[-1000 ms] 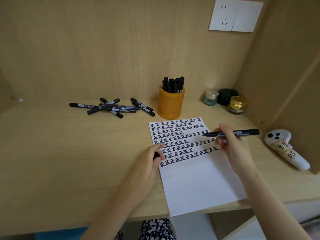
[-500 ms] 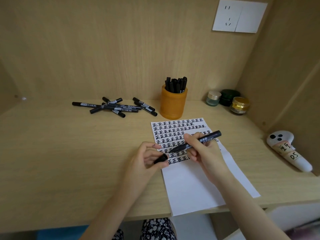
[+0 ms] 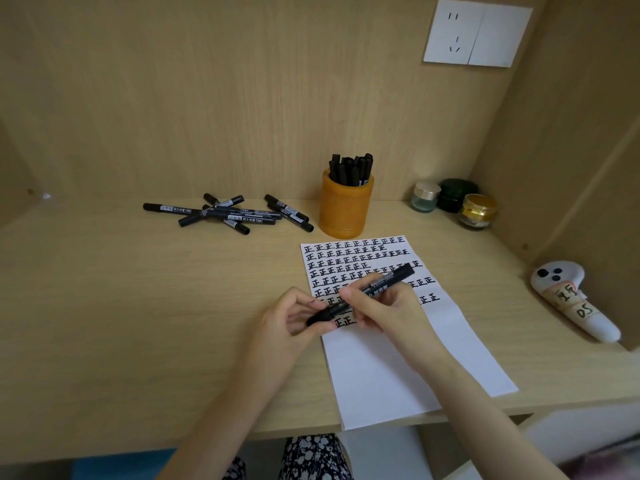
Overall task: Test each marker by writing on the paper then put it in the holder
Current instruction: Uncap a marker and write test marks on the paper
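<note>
Black marker (image 3: 398,276): the right hand (image 3: 384,306) grips the barrel with its fingers curled round it. The left hand (image 3: 291,318) pinches the cap end between thumb and fingertips. The marker is slanted, cap end lower left, above the written rows of the paper (image 3: 398,358).

Paper: right of centre on the desk (image 3: 138,306), reaching the front edge; lower half blank.

Orange holder (image 3: 346,209): upright near the back edge, just beyond the paper's top edge, with a bunch of markers (image 3: 351,169) standing in it.

Loose markers (image 3: 228,214): piled left of the holder, near the back edge.

Three jars (image 3: 457,195): back right corner.

White controller (image 3: 575,303): at the right edge.
</note>
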The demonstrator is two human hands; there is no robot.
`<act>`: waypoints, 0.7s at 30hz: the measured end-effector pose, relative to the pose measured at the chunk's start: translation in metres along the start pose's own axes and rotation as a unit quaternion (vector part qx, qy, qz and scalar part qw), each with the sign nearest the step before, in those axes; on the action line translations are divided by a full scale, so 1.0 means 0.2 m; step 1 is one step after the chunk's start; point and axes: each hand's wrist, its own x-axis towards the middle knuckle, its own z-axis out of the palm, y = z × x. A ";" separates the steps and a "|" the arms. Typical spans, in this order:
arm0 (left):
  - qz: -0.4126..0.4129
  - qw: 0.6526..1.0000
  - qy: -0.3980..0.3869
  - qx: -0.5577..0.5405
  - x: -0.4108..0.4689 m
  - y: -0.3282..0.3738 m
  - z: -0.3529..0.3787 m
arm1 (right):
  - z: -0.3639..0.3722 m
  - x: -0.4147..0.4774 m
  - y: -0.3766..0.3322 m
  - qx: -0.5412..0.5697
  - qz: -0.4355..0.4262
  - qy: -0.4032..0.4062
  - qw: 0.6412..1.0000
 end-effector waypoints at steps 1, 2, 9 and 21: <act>0.000 1.000 0.006 -0.003 0.00 0.00 0.00 | 0.00 0.00 0.00 0.000 -0.001 -0.001 1.000; 0.000 1.000 0.012 -0.006 0.00 0.00 0.00 | 0.00 0.00 0.00 0.002 -0.002 -0.001 1.000; 0.016 0.998 0.044 -0.030 -0.01 0.01 0.00 | 0.03 0.02 0.01 0.032 -0.015 -0.003 0.999; 0.008 0.996 0.072 -0.054 0.00 0.01 0.00 | 0.03 0.05 -0.01 0.028 -0.005 -0.031 0.999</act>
